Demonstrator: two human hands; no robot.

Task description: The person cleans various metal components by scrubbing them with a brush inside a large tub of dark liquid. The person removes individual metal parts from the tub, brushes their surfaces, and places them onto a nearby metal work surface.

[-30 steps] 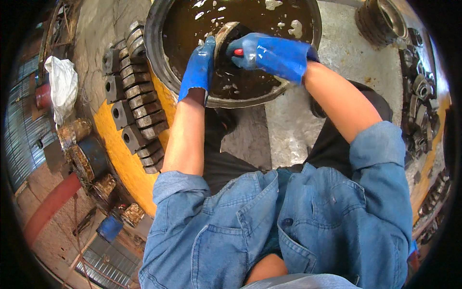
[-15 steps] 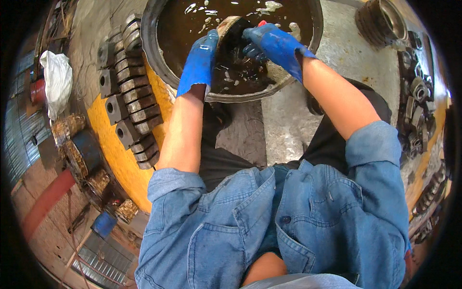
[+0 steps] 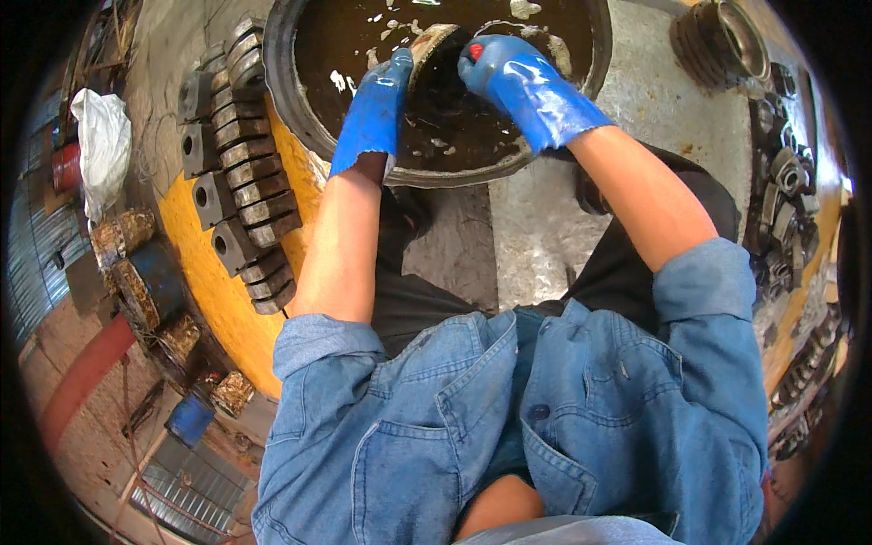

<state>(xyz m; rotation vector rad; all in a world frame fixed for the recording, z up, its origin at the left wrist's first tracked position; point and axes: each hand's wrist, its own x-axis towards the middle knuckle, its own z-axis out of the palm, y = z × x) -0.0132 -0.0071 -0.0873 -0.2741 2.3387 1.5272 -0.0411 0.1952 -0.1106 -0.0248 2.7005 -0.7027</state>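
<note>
Both my hands wear long blue rubber gloves and are over a round dark tub (image 3: 291,100) of brown, foamy liquid (image 3: 341,41). My left hand (image 3: 386,82) grips the edge of a curved, wet metal part (image 3: 434,44), held tilted at the liquid. Most of the part's inner side is in shadow. Just right of it, my right hand (image 3: 495,68) is closed in a fist around a thing with a red end (image 3: 476,52). The rest of that red-ended thing is hidden by the glove and the dark liquid.
Left of the tub, a row of curved metal pieces (image 3: 250,159) and square blocks with holes (image 3: 213,200) lines a yellow surface (image 3: 204,282). A metal ring (image 3: 722,41) stands at the far right, above a pile of metal parts (image 3: 786,191). A white bag (image 3: 102,150) hangs far left.
My right hand has turned and come up closer to the metal part, showing more of the red end. The left hand keeps its hold, the part nearly in place.
</note>
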